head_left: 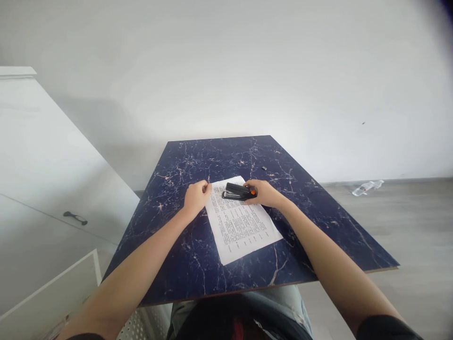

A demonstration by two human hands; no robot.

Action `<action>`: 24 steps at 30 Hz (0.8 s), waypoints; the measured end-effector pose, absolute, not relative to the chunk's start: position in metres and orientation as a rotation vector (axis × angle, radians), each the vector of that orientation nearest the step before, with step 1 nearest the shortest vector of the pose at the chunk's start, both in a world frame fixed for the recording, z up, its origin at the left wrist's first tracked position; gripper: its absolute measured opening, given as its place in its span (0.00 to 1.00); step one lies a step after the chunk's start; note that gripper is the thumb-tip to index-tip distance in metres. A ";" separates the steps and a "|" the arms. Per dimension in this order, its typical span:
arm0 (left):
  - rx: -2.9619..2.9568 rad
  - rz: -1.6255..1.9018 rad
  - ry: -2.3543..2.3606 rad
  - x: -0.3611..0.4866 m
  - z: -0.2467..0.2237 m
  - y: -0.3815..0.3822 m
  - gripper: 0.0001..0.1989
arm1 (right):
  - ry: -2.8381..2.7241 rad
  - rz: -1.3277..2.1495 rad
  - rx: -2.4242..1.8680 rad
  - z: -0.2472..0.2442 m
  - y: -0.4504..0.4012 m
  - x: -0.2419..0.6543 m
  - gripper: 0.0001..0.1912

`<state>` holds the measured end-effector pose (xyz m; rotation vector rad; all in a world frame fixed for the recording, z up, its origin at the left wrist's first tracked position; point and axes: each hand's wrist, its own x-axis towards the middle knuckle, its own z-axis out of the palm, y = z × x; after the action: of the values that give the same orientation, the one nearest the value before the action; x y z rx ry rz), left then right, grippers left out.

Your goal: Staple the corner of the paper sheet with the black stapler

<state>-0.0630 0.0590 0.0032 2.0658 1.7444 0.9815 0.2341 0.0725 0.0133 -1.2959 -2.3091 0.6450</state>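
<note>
While the left hand (pixel 198 196) pinched the far left corner of a white printed paper (pixel 244 226) between thumb and curled fingers, the right hand (pixel 260 192) was closed around the back end of a black stapler (pixel 238 191) with an orange spot on it. The stapler's mouth stood open and pointed left, toward the left hand. It was above the far part of the paper; whether it touched the page could not be told.

The paper lay at a slant on a dark blue table (pixel 170 264) patterned with pale, marble-like veins. Dense lines of print, too small to read, covered much of it. Beyond the right hand, a small metallic piece (pixel 264 168) rested on the tabletop.

To the left stood a white cabinet (pixel 46 156) with a dark handle (pixel 75 217). A plain pale wall (pixel 226 71) rose behind the table, and at the right, a clear plastic item (pixel 367 188) lay on the gray floor (pixel 406 226) near the wall.
</note>
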 end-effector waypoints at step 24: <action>2.259 0.556 1.954 -0.082 -0.010 0.074 0.21 | -2.222 0.580 -1.196 0.012 0.065 0.211 0.18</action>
<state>-0.0816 0.0736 -0.0096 2.2586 1.9535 0.5559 0.2108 0.0654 0.0115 -1.1960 -2.2217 0.5804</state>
